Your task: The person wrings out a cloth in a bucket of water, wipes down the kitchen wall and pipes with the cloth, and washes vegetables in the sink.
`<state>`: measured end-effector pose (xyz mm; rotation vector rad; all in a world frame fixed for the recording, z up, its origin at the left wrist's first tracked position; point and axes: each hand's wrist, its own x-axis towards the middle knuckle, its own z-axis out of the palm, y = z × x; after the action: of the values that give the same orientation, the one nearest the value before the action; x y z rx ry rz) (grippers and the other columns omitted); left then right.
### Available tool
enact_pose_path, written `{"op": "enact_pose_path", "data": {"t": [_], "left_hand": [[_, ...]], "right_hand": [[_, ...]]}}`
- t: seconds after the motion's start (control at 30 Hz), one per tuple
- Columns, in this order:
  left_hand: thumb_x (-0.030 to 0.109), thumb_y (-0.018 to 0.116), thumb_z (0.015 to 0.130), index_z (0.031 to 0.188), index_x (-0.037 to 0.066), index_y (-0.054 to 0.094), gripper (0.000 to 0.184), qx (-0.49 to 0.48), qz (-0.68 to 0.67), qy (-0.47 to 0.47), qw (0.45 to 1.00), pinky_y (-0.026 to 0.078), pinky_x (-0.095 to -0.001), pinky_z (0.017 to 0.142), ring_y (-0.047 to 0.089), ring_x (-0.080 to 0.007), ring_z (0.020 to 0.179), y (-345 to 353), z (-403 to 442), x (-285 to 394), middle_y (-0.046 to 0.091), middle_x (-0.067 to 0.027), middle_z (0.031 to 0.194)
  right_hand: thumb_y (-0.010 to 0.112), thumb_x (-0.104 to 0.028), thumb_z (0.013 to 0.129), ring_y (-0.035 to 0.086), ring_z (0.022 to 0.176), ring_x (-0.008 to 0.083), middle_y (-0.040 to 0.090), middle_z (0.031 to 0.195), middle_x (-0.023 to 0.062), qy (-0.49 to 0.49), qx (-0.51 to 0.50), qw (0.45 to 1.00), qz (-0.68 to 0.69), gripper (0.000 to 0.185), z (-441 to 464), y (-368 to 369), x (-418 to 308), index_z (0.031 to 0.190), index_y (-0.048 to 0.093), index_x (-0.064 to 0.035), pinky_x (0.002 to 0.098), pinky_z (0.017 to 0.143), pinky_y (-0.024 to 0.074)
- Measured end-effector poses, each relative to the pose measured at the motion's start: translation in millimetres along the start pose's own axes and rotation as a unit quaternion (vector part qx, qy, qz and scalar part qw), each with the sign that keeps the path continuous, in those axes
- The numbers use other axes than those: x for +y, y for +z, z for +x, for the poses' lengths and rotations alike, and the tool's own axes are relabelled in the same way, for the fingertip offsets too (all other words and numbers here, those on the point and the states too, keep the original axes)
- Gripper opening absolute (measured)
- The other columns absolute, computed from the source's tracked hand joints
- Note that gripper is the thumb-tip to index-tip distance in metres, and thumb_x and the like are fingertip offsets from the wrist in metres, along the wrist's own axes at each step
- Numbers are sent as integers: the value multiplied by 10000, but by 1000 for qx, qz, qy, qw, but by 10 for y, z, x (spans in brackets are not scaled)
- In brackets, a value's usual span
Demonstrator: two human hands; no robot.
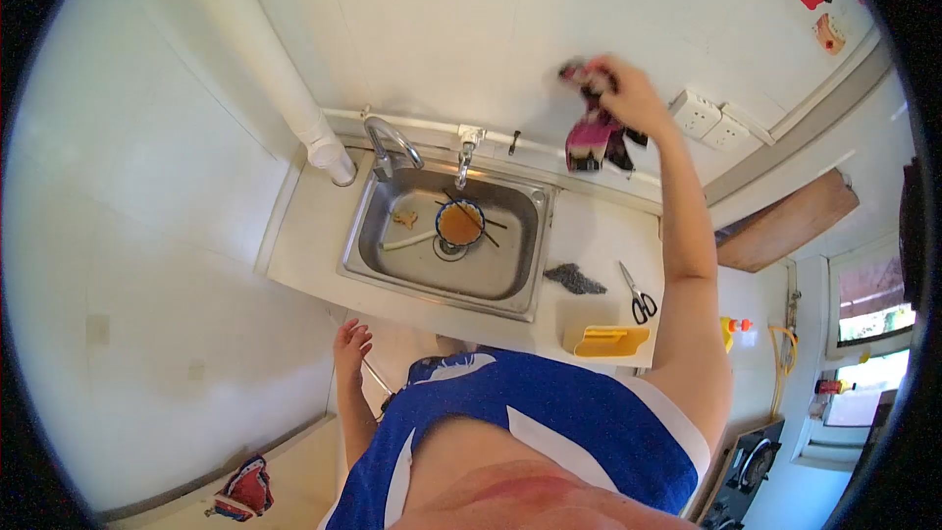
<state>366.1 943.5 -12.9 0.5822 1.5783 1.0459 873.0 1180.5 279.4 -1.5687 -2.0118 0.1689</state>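
Observation:
My right hand (pixel 628 96) is raised against the wall above the counter, its fingers closed on a dark and magenta cloth (pixel 591 132) that hangs down near the wall pipe. Low at the left, in front of the counter edge, my left hand (pixel 352 345) has its fingers apart and holds nothing. Between the two, the steel sink (pixel 392 280) contains a bowl of orange-brown liquid (pixel 459 224) with dark sticks across it, a pale green stalk (pixel 408 241) and a small yellowish scrap (pixel 404 220).
Right of the sink lie a dark grey scrubber (pixel 575 279), scissors (pixel 638 292) and a yellow holder (pixel 610 341). A faucet (pixel 392 145) and tap (pixel 465 159) stand behind the sink. Wall sockets (pixel 708 120) and a wooden board (pixel 790 221) are at the right.

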Motion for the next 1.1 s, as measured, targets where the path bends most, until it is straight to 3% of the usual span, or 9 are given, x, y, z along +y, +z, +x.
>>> {"op": "enact_pose_path", "data": {"t": [0.17,0.27,0.43,0.53,0.6,0.63,0.73,0.9,1.1], "left_hand": [[153,566,841,1162,81,493,337,-11,2,11,1000,469,-269,722,565,-145,850,279,-128,342,581,-62,1002],[148,560,847,1152,84,500,318,-33,4,11,999,468,-273,727,562,-145,853,254,-129,383,579,-59,1003],[147,553,850,1142,87,502,302,-21,-12,-4,1000,467,-273,727,563,-145,854,109,124,329,582,-55,1006],[148,552,849,1136,88,503,297,-31,-24,-10,999,464,-268,721,566,-142,842,-10,426,331,587,-45,995],[153,558,846,1131,87,505,297,-53,-2,-4,999,463,-266,716,569,-139,833,-94,610,492,592,-41,982],[159,564,842,1126,87,507,298,-85,23,-6,996,463,-265,711,571,-136,825,-92,732,583,596,-38,969],[165,579,834,1117,82,510,303,-81,30,22,996,462,-251,681,578,-126,797,-172,1297,862,604,-38,936],[112,550,823,1107,53,502,295,-115,-19,61,991,448,-223,592,561,-104,721,-243,1867,892,602,-18,854],[111,562,794,1094,64,510,308,-149,12,50,987,456,-224,587,560,-113,708,-388,1899,821,593,-22,840]], "right_hand": [[527,-62,780,560,886,214,588,975,87,-130,415,901,0,314,497,-760,-442,1093,534,-56,313,842,426],[534,-82,769,419,1112,344,465,1205,162,-233,453,856,90,371,753,-947,-925,1135,486,-45,471,966,308],[518,-59,780,435,1091,352,476,1197,160,-283,628,664,-292,344,1579,-759,-1104,1123,504,-41,458,949,333],[516,-57,771,434,1077,363,475,1186,163,-250,609,719,-226,348,1766,-473,-1418,1118,505,-39,471,946,332],[516,-58,758,433,1073,362,478,1172,166,-299,380,864,142,334,1879,-291,-1730,1092,518,-36,461,948,333],[516,-77,746,443,1068,351,494,1149,162,-275,510,772,-260,317,2097,-79,-1822,1058,538,-25,445,948,338],[517,-99,738,433,1093,339,497,1160,163,-324,353,834,-275,342,2624,627,-2078,1067,539,-9,426,995,309],[498,-122,744,475,972,211,514,1080,26,-375,366,778,-348,341,2726,1337,-2034,1082,534,-131,374,962,333],[500,-158,768,504,937,190,542,887,26,-412,5,855,-314,191,2056,2777,-1209,930,564,-80,339,902,400]]}}
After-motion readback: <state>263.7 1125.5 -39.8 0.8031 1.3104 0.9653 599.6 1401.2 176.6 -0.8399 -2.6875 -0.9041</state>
